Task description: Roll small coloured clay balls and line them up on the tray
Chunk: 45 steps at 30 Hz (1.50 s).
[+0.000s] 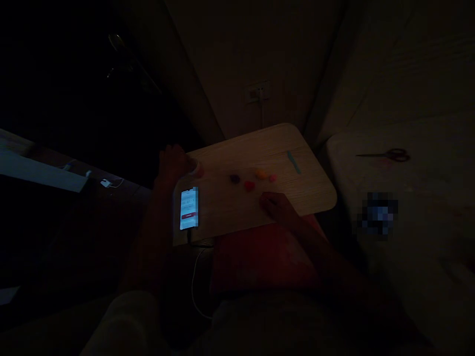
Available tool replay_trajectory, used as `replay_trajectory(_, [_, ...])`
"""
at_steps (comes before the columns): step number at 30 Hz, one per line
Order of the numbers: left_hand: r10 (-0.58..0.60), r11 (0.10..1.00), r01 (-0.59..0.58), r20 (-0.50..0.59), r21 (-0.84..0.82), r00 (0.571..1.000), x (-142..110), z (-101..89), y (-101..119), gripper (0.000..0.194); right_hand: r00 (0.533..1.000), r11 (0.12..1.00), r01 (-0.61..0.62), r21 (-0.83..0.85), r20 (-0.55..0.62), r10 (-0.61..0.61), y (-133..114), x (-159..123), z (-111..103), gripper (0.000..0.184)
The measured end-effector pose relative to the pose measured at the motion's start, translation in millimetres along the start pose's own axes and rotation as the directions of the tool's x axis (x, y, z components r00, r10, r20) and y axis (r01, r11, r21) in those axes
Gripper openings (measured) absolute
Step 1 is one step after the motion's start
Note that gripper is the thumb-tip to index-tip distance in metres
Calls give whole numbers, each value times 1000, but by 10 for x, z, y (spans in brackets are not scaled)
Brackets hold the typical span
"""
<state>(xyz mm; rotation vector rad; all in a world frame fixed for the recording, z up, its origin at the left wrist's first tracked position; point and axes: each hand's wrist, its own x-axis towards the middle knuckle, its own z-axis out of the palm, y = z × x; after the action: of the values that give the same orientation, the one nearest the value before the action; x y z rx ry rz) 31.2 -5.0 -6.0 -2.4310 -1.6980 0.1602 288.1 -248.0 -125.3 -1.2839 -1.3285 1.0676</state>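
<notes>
In the dim light, my left hand (173, 160) is at the far left edge of a small wooden-topped table. Its fingers are closed against a small round pale-rimmed container (195, 168); much of that container is hard to see. My right hand (275, 205) rests low on the near side of the tabletop, fingers curled; whatever they may hold is hidden. Just beyond it lie small soft-looking lumps: a red one (249, 186), an orange one (261, 173), a pink one (273, 178) and a dark one (235, 178).
A lit phone (188, 210) with a cable lies on the tabletop (222, 207) at left. A flat teal strip (294, 162) is at the far right. Scissors (397, 155) lie on a pale surface further right. A wall socket (257, 92) with a plugged-in cord is behind.
</notes>
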Motion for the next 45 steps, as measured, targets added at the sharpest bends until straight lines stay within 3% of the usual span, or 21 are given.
replay_trajectory(5, [-50,997,49,24,52,998,48,-13,82,50,1000,1000,-24,15,4,24,5,0,4,42])
replay_trajectory(9, [-26,997,20,92,69,995,-21,-218,-2,43,1000,999,-25,24,11,25,1,2,3,43])
replay_trajectory(13, [-36,997,36,8,69,999,-119,-384,-68,40,1000,1000,-22,14,6,22,-16,9,1,42])
replay_trajectory(16, [-35,998,35,7,45,999,-171,-379,-67,42,1000,1000,-7,7,-2,7,-27,9,0,42])
replay_trajectory(20, [-78,994,70,-99,-81,992,-187,-292,-100,35,1000,1000,-21,7,2,21,-14,-3,-6,43])
replay_trajectory(25, [-132,925,86,-99,-370,986,-202,-230,-144,15,1000,1000,-2,-8,0,2,18,-17,-18,43])
replay_trajectory(29, [-92,798,-7,-132,-603,987,-320,-223,21,12,1000,1000,-23,13,7,23,20,-19,-6,44])
replay_trajectory(31, [-50,684,-80,-156,-725,986,-431,-189,206,14,999,997,-51,59,8,50,19,-15,5,47])
replay_trajectory(35, [76,235,-232,-220,-944,972,-734,5,767,22,997,963,-80,258,31,75,23,14,-5,54])
replay_trajectory(37, [129,73,-268,-257,-961,958,-883,157,1095,26,995,930,-91,356,71,70,34,36,-35,63])
replay_trajectory(41, [160,-44,-326,-329,-944,931,-1063,483,1637,29,986,904,-147,400,131,102,83,66,-98,79])
replay_trajectory(45, [181,-83,-316,-326,-945,928,-1109,677,1845,29,995,916,-98,388,42,89,140,52,-106,76])
